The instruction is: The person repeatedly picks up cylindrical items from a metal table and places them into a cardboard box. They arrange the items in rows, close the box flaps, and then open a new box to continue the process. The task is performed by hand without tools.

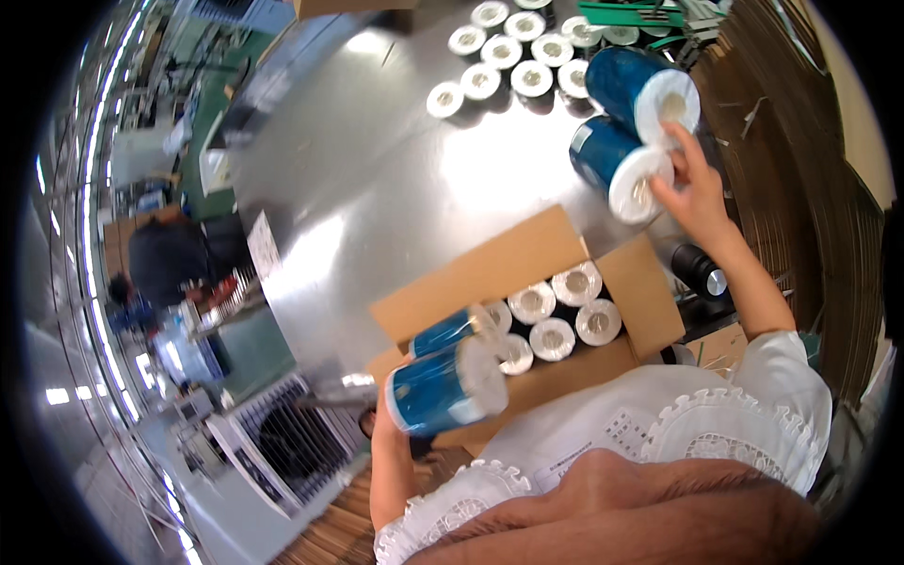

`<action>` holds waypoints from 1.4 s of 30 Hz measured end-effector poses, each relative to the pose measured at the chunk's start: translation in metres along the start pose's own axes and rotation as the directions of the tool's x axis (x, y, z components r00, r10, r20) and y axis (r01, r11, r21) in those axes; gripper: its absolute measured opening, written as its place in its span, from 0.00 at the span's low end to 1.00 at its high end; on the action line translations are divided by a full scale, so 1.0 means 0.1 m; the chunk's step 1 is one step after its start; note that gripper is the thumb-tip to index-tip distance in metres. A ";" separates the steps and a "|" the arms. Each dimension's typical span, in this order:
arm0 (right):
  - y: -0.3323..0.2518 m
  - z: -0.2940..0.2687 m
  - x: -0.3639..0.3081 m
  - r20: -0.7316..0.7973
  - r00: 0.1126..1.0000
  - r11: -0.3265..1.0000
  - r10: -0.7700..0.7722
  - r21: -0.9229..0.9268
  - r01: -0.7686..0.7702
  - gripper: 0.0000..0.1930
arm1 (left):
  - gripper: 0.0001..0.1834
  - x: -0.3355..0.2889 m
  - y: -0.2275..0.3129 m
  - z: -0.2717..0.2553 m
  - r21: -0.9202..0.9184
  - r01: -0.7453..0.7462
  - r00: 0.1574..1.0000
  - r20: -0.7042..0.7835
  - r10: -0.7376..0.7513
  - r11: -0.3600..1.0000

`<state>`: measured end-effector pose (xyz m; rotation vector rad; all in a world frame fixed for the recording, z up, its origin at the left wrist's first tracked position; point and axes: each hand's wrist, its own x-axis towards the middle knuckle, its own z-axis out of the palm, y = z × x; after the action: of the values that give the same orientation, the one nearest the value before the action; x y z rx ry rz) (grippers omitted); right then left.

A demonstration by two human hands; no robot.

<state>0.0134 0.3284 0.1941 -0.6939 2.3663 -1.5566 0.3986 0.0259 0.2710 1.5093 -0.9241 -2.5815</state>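
In the head view, a cardboard box (650, 306) with its flaps up stands between the two hands, just right of the left hand (383, 419) and below the right hand (697, 193). White-ended packed spools (552, 339) sit in it in rows. Farther off, up and left of the right hand, a cluster of standing spools (502, 52) covers the counter (386, 169), with a green fixture (636, 16) behind it. Stacked cardboard (758, 179) rises to the right of the right hand, and a black cylinder (695, 268) lies just below it, beside its forearm. A co-worker (179, 259) bends well away to the left of both hands.

The left hand grips a pair of blue spools (438, 395) over the box's near left end, its fingers mostly hidden. The right hand is spread across two more blue spools (603, 151), thumb at one hub and fingertips at the other. All four have glossy blue sides and broad white end discs.

Bare metal lies between the left hand and the cluster; the counter's left edge runs beyond the left hand, and the upright flap borders its way rightward.
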 end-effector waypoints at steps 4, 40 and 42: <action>-0.76 0.25 -0.73 0.539 0.778 0.906 -0.322 -0.065 0.419 0.36 | 0.20 -0.12 -0.29 -0.22 0.941 -0.310 0.918 0.259 0.301 0.136; 2.50 0.63 1.69 0.221 0.868 0.600 0.445 -0.793 -0.106 0.47 | 0.29 0.97 -0.56 -0.27 0.639 -0.425 0.662 0.703 0.261 -0.641; 2.57 0.66 1.62 0.197 0.894 0.644 0.402 -0.755 -0.123 0.45 | 0.26 1.03 -0.47 -0.16 0.608 -0.468 0.615 0.745 0.258 -0.641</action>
<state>-0.1648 0.2780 -0.0551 -0.6315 2.5949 -0.2611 0.3692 0.0273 0.1609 0.0771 -3.1946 -0.4517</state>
